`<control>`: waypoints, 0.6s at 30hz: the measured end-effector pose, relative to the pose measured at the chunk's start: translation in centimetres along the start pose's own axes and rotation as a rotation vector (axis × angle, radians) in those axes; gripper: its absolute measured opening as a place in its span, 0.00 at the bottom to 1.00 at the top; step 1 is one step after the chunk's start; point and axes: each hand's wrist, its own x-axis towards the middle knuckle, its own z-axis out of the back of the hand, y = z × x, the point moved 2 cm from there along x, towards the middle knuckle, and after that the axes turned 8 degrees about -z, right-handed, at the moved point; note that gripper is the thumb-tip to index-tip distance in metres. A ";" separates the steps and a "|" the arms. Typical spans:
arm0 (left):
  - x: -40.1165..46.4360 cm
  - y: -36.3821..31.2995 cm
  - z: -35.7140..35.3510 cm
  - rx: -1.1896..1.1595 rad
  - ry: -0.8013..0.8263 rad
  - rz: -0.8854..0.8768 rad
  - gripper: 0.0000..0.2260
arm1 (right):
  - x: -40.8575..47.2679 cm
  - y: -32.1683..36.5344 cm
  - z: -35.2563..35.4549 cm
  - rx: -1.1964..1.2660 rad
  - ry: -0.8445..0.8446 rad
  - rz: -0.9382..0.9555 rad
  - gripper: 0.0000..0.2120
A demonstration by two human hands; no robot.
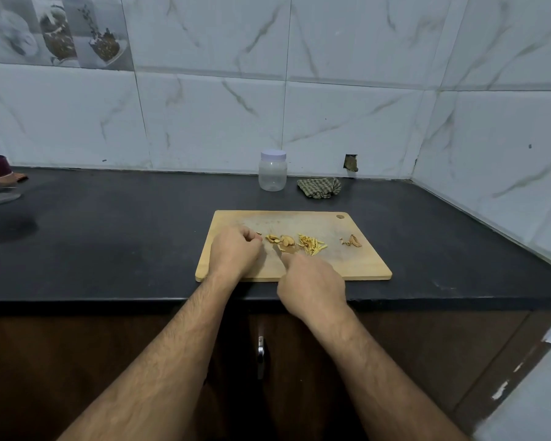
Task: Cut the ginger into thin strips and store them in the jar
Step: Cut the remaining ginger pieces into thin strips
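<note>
A black countertop (pixel 109 249) is running under marble-patterned wall tiles (pixel 331 122), carrying one wooden cutting board (pixel 347 265). One lidded plastic jar (pixel 272 170) is standing behind it beside one checked cloth (pixel 319 187). On the board, ginger slices (pixel 280 240), a pile of ginger strips (pixel 310 244) and peel scraps (pixel 352 241) are lying. The left hand (pixel 234 253) is curling its fingers near the slices; whether it is pinching anything I cannot tell. The right hand (pixel 312 288) is gripping a knife (pixel 280 251), mostly hidden.

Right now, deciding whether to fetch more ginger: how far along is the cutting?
Partway. A pile of strips lies on the cutting board. Slices wait uncut beside the left hand; the right hand holds a knife. The jar stands empty, lid on.
</note>
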 end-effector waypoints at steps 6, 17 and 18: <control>-0.1 -0.3 0.2 0.053 -0.008 -0.025 0.08 | 0.2 -2.8 0.8 -0.001 -0.016 -0.071 0.22; 0.5 -0.9 0.0 0.094 0.099 -0.010 0.04 | 1.2 -3.5 1.6 0.068 0.034 -0.069 0.29; 0.7 -1.1 -0.3 0.120 0.128 -0.034 0.04 | 1.3 -3.5 1.6 0.079 0.053 -0.064 0.29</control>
